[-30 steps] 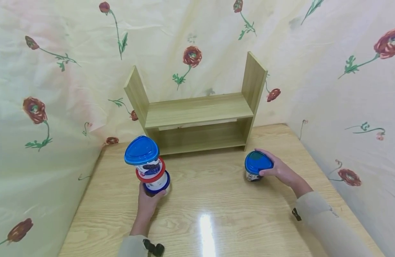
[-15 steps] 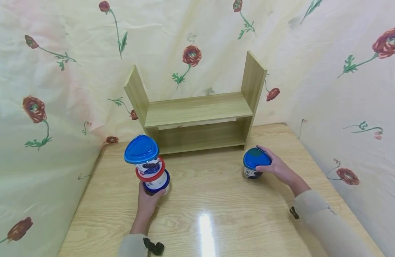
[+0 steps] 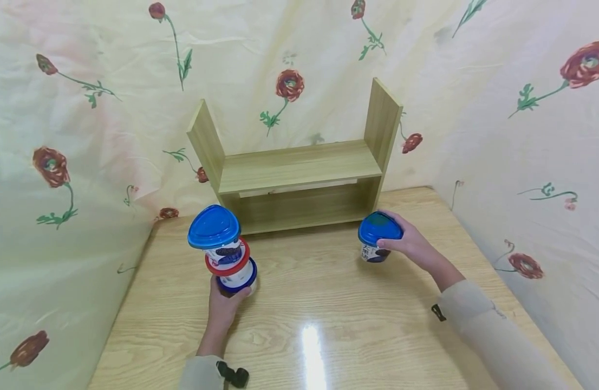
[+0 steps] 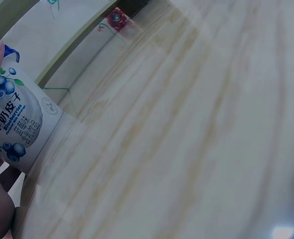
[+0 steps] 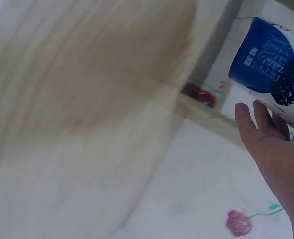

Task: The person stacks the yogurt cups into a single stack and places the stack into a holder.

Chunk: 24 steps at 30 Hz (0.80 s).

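Note:
At the left of the head view stands a stack of three yogurt cups. On top is a blue-lidded cup (image 3: 214, 227); below it is a red-rimmed cup (image 3: 238, 276), then a dark-blue-rimmed cup (image 3: 253, 271). My left hand (image 3: 223, 309) grips the lowest one, whose blueberry-printed side (image 4: 20, 114) shows in the left wrist view. My right hand (image 3: 416, 246) grips another blue-lidded cup (image 3: 377, 233), thumb and fingers on opposite sides near its lid. That cup is raised off the table, its blackberry print (image 5: 286, 69) showing in the right wrist view.
A two-tier wooden shelf (image 3: 299, 168) with upright side panels stands at the back of the wooden table (image 3: 299, 287). Its right side panel (image 3: 383, 130) rises close behind the right-hand cup. Flower-printed cloth (image 3: 109, 108) encloses the table at the back and sides.
My right hand has carried its blue-lidded cup up, left and toward the shelf. The left hand and its stack have stayed in place.

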Available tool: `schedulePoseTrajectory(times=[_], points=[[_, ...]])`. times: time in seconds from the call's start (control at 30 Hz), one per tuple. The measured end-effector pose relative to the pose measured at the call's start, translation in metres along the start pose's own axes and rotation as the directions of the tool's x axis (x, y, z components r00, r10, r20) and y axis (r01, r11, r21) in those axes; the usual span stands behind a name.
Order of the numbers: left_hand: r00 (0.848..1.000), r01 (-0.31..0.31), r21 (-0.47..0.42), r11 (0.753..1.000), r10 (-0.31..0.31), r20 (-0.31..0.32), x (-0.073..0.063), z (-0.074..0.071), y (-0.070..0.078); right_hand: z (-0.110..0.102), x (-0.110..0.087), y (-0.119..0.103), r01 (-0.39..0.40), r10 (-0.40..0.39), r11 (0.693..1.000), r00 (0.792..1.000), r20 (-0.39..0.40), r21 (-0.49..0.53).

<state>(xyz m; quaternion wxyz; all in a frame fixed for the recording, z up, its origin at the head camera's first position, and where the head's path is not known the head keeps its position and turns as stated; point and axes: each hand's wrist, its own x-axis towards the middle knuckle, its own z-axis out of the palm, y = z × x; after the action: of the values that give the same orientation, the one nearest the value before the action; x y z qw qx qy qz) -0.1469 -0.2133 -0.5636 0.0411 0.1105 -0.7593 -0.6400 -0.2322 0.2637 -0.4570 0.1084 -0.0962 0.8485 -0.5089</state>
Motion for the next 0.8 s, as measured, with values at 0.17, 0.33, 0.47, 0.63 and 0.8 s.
schedulePoseTrajectory(times=[0.17,0.33,0.47,0.63,0.8], points=[[1.0,0.002,0.003,1.0,-0.002,0.002,-0.001,0.0,0.001,0.005,0.003,-0.021,0.011,-0.011,1.0,1.0,-0.005,-0.002],[1.0,-0.012,-0.006,1.0,0.012,-0.008,0.002,0.0,-0.005,0.012,0.006,-0.044,0.038,-0.038,0.999,0.999,-0.014,0.014],[1.0,-0.014,-0.007,1.0,0.014,-0.007,0.002,0.002,-0.005,0.017,0.008,-0.062,0.049,-0.049,0.999,0.999,-0.008,0.017],[1.0,-0.012,-0.005,1.0,0.012,-0.005,0.002,0.001,-0.005,0.026,0.012,-0.085,0.058,-0.058,0.998,0.998,-0.001,0.028],[1.0,-0.003,0.002,1.0,0.003,-0.005,0.002,0.0,-0.006,0.034,0.016,-0.108,0.053,-0.052,0.998,0.998,-0.021,0.04]])
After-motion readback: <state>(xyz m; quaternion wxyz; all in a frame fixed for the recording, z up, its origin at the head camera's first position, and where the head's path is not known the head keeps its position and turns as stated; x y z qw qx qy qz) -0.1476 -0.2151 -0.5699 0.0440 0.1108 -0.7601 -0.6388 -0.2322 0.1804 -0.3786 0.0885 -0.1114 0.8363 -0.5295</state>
